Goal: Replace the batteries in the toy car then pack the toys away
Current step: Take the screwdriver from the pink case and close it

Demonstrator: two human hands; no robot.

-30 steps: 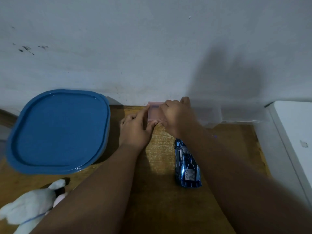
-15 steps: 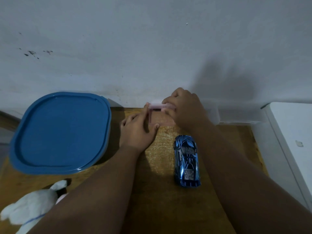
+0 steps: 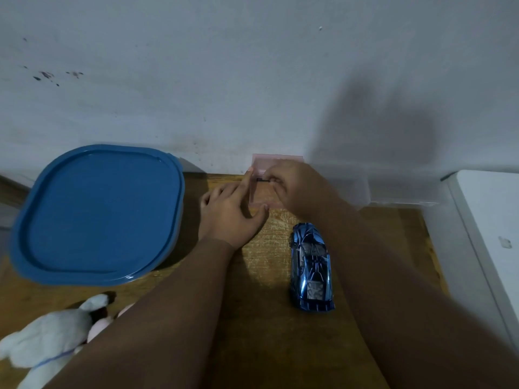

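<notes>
— Wooden bench point(image 3: 275, 346) against a pale wall, dim light. Where's the toy car?

— The blue toy car point(image 3: 311, 266) sits at centre-right of the frame, on its wheels, untouched. Just above it, against the wall, is a small pink box point(image 3: 262, 192) with its lid up.

— And the hands?

— The left hand point(image 3: 231, 216) is spread open, bracing the box's left side. The right hand point(image 3: 292, 183) is pinched on a small dark thing point(image 3: 262, 180) inside it; too small to name.

— How to do this well?

— Probably keep the box pinned, and lift straight up so nothing spills.

— Around that?

— A blue-lidded container point(image 3: 98, 214) at left, a white plush toy point(image 3: 53, 335) lower left.
</notes>
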